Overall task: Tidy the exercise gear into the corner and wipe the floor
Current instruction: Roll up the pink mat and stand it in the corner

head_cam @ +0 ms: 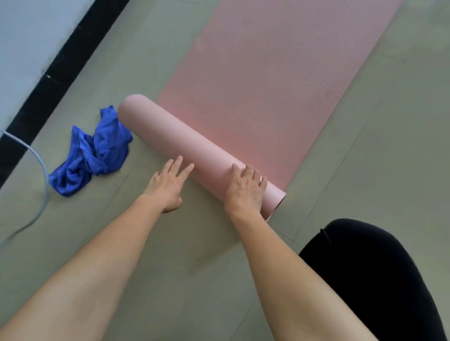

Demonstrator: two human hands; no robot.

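A: What is lying furthest left?

B: A grey cable [42, 167] is looping across the floor [194, 259] beside the dark skirting [63, 62]; just right of it a blue cloth [90, 151] is sitting crumpled, its edge close against the left end of the roll [189, 145], though I cannot tell whether it is touching.

A: And the hands?

B: The left hand [166, 186] is reaching in with its fingers [179, 165] straight and spread, the tips meeting the roll's near side; the right hand [245, 189] is lying on top near the roll's right end, fingers [249, 171] close together and bending over the curve, pressing rather than gripping.

A: Where is the mat lying, then?

B: The pink mat [287, 70] is lying on the floor, partly rolled; the roll is sitting across its near end and the flat ribbed part is stretching away up and to the right; a knee in black [368, 279] is showing at the lower right.

A: Which step is going on?

B: Rolling up the mat, I am judging, with most of its length left to go; the wiping is waiting, the cloth lying untouched.

A: What is the next move asking for?

B: Both palms pushing forward evenly, I am thinking, so the roll is tightening squarely; its right end is looking slightly loose.
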